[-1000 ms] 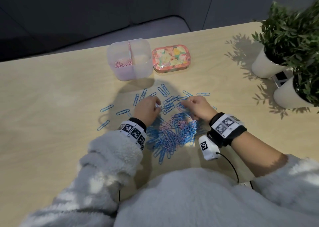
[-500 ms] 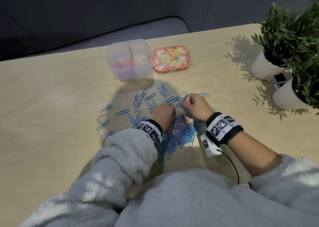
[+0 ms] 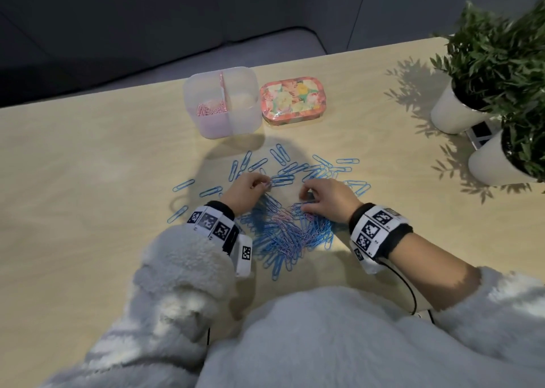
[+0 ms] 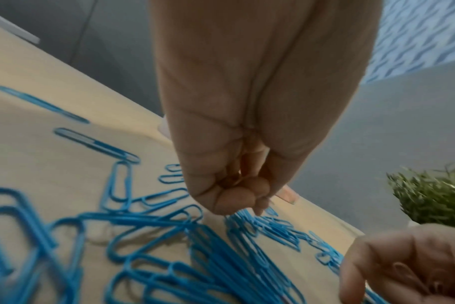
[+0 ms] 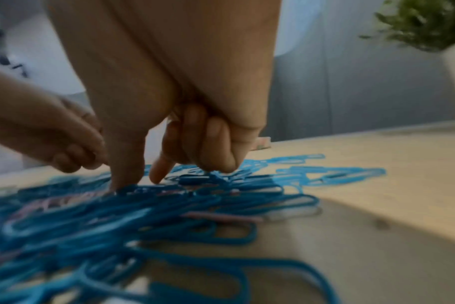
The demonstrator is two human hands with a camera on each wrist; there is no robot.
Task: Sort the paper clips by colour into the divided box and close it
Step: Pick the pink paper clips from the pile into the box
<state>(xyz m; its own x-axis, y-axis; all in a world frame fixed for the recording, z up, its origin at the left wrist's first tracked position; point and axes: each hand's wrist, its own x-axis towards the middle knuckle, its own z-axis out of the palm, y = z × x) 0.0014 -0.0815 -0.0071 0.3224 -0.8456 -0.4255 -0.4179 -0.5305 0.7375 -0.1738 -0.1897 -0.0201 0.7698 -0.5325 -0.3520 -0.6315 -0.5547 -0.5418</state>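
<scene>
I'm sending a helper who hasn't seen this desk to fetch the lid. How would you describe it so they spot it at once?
On the wooden table, look to the far edge, where a clear divided box stands with pink clips in its left compartment. The lid lies flat just to the right of that box. It is the only floral-patterned thing there: pink-rimmed, with rounded corners.

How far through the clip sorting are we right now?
Early on. Done: some pink clips lie in the left compartment of the open box; its right compartment looks empty. In hand: the left hand pinches what looks like a pink clip, and the right hand picks through the pile, mostly blue with a few pink. Left: all the blue clips, the remaining pink, and the flowered lid beside the box.
</scene>
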